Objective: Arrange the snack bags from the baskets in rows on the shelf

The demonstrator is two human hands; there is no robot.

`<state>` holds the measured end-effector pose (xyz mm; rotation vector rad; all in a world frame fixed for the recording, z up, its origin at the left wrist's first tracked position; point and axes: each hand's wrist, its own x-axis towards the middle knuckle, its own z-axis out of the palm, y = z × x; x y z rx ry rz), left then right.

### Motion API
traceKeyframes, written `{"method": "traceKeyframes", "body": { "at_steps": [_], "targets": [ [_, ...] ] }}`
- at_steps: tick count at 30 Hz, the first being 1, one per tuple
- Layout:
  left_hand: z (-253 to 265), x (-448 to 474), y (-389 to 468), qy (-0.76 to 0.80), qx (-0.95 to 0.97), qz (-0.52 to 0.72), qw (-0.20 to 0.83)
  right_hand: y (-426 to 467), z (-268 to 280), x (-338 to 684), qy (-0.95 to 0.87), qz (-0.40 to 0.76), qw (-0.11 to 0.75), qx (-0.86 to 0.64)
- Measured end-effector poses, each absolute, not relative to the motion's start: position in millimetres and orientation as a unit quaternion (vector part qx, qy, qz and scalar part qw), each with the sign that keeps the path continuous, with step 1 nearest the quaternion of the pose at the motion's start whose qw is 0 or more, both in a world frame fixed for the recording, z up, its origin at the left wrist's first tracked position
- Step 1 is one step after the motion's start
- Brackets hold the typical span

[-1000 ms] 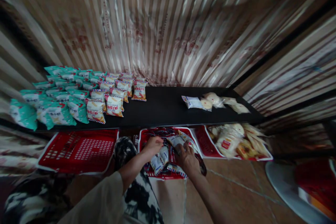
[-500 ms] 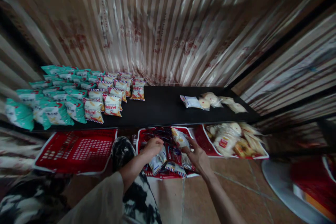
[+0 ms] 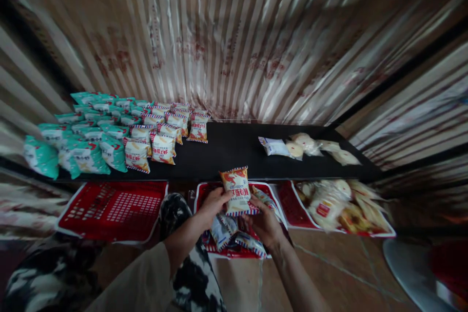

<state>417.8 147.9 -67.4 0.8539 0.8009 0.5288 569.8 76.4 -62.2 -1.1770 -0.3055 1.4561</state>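
A white and orange snack bag with red lettering is held upright above the middle red basket. The fingers of my left hand close on its left edge. At its lower right corner, my right hand pinches the bag between thumb and fingers. Below my hands, the basket holds several more packets, among them a blue and white packet. On the black shelf behind, matching snack bags stand in rows beside teal bags.
To the left is a red basket with a slotted bottom. Another basket on the right holds clear-wrapped food packets. A white packet and several wrapped round items lie on the shelf's right part. A striped sheet hangs behind.
The snack bag has come up out of the middle basket and now faces me, held by both hands. My left hand has moved onto it. The view has shifted slightly.
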Motion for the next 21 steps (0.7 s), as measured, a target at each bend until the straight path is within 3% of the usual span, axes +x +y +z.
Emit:
{"method": "traceKeyframes", "body": {
  "at_steps": [3,7,12,18,21],
  "targets": [
    [-68,415,155,0.423,0.410,0.277,0.759,87,-57,569,-0.152,0.595,0.547,-0.568],
    [-65,403,168,0.535,0.596,0.304,0.516,97,-47,577,-0.238,0.592,0.457,-0.620],
    [-49,385,179,0.348,0.865,0.222,0.287,110,-37,597,-0.334,0.586,0.329,-0.662],
    [-41,383,191,0.271,0.915,0.164,0.252,132,-11,604,-0.461,0.565,0.231,-0.644],
    [-44,380,201,0.321,0.881,0.189,0.293,140,0,602,-0.473,0.570,0.248,-0.624]
  ]
}}
